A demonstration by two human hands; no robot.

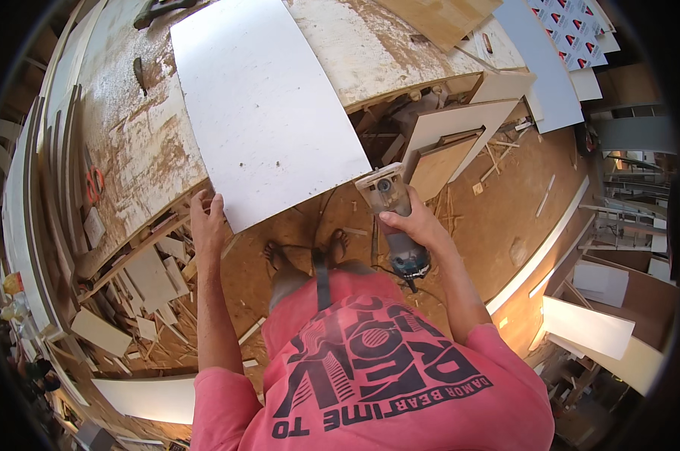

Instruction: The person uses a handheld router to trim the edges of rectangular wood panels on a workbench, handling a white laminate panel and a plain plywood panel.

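Observation:
A long white panel (265, 113) lies on the worn workbench (122, 143), its near end jutting past the bench's front edge. My left hand (207, 216) is at the panel's near left corner, thumb against or close to the panel's side edge and fingers apart by the bench edge. In my right hand (414, 224) is a trim router (400, 244) with a dark blue motor end and a dusty, pale base. The router's base is tilted up, close to the panel's near right corner. Whether base and panel touch, I cannot tell.
Orange-handled scissors (95, 185) and long strips (71, 165) lie on the bench's left. Offcuts (148, 282) are heaped below. Boards (460, 139) lean under the bench at right. A dark cord (323, 214) runs near my feet. A brown sheet (438, 19) lies at the back.

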